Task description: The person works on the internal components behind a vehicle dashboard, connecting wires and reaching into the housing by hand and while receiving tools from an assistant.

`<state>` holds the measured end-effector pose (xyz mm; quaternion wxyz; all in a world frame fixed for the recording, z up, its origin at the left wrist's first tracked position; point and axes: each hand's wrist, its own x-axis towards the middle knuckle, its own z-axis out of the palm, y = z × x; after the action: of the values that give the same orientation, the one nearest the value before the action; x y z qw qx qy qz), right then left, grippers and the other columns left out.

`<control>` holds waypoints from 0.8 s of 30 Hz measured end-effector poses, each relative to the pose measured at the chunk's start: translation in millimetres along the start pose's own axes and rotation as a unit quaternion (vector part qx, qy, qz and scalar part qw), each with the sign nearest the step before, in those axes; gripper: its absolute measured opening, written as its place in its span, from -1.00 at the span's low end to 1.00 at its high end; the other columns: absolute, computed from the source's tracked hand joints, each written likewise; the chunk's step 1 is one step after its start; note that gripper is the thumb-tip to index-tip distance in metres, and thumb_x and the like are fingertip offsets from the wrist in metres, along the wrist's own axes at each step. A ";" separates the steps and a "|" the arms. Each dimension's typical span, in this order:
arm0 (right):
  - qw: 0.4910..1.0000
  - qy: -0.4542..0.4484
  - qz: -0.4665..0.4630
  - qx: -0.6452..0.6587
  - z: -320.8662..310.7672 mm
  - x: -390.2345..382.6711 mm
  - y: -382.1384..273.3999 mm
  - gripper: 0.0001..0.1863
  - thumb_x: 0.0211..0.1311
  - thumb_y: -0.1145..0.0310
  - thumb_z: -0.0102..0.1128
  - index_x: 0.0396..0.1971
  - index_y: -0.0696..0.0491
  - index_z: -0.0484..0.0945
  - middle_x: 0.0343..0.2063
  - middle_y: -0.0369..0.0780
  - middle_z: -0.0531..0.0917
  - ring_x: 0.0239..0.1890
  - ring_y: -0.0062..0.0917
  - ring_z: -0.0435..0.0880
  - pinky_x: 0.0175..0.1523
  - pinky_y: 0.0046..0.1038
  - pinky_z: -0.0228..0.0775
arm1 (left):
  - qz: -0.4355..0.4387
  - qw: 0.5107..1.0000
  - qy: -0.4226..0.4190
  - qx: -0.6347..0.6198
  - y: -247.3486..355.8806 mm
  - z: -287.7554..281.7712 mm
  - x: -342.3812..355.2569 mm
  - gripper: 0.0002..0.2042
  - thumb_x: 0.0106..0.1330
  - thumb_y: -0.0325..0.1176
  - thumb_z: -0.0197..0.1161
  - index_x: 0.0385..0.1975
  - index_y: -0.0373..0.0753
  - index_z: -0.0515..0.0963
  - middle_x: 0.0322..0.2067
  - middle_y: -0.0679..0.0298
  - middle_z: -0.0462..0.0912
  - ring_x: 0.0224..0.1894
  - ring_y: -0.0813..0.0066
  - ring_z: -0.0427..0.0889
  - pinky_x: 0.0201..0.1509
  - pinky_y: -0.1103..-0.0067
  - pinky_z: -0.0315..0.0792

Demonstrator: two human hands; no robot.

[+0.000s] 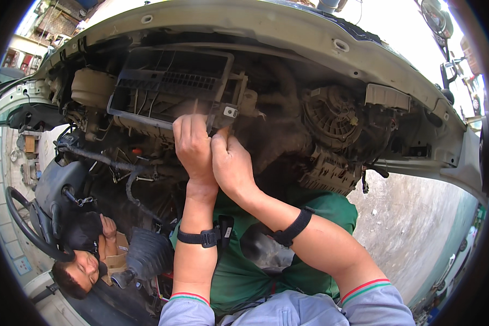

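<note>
A rectangular dark frame [168, 111] with a see-through, slatted middle is set in the open dashboard cavity of a vehicle. My left hand [193, 142] is closed with curled fingers at the frame's lower right edge; what it pinches is hidden. Close against it, my right hand [232, 163] is also closed, thumb and fingers together just below a small pale metal bracket [230, 112]. Whatever lies between those fingers cannot be made out. Both forearms wear black straps.
A round ribbed blower housing [334, 117] sits to the right, above a finned dusty part [331, 171]. A wiring harness [100, 157] runs across the left. Another person [81, 269] lies at lower left, beside the steering wheel [24, 228] and gear lever boot [146, 250].
</note>
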<state>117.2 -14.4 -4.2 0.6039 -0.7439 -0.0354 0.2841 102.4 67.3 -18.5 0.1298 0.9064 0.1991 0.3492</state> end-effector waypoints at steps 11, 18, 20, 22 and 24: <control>0.991 0.089 -0.092 0.035 -38.3 36.3 -27.5 -0.60 0.40 0.14 -0.03 -0.13 0.22 0.50 -0.34 0.07 0.67 -0.17 -0.11 0.67 -0.04 -0.29 0.44 | -0.012 1.000 0.007 -0.013 8.8 -4.4 5.7 -0.75 -0.15 -0.43 0.37 -0.55 -0.21 0.39 -0.46 0.21 0.47 -0.25 0.13 0.46 -0.18 0.32 0.34; 0.963 0.054 -0.237 -0.115 -32.6 38.6 -21.0 -0.79 0.36 0.31 0.13 -0.22 0.16 0.50 -0.51 0.02 0.65 -0.42 -0.10 0.67 -0.32 -0.28 0.48 | -0.028 1.000 -0.002 0.011 12.4 -4.7 5.8 -0.77 -0.08 -0.40 0.34 -0.57 -0.19 0.36 -0.48 0.27 0.44 -0.24 0.16 0.46 -0.23 0.35 0.30; 0.950 0.127 -0.259 -0.119 -21.2 34.5 -19.2 -0.83 0.34 0.34 0.15 -0.24 0.14 0.47 -0.59 0.01 0.62 -0.50 -0.09 0.66 -0.41 -0.26 0.47 | -0.044 0.999 0.014 0.006 14.5 -0.4 5.4 -0.79 0.01 -0.39 0.30 -0.53 -0.25 0.37 -0.46 0.16 0.43 -0.25 0.09 0.41 -0.16 0.32 0.33; 0.950 0.128 -0.254 -0.127 -17.9 36.3 -16.7 -0.84 0.35 0.34 0.12 -0.22 0.12 0.44 -0.62 0.01 0.61 -0.54 -0.08 0.65 -0.45 -0.22 0.46 | -0.040 0.999 0.021 0.005 14.5 3.4 1.5 -0.80 0.04 -0.36 0.28 -0.52 -0.25 0.37 -0.43 0.15 0.43 -0.24 0.08 0.41 -0.14 0.31 0.33; 0.947 0.130 -0.251 -0.154 -14.2 35.6 -18.8 -0.84 0.37 0.35 0.10 -0.23 0.13 0.43 -0.62 0.01 0.61 -0.54 -0.09 0.65 -0.46 -0.22 0.45 | -0.035 0.999 0.029 0.008 11.7 4.3 -1.9 -0.81 0.08 -0.34 0.25 -0.50 -0.25 0.37 -0.41 0.14 0.42 -0.22 0.08 0.40 -0.13 0.31 0.33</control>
<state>159.0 -7.8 1.1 0.5334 -0.8251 -0.1853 0.0152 107.3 55.7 -18.3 0.1292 0.8893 0.2370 0.3691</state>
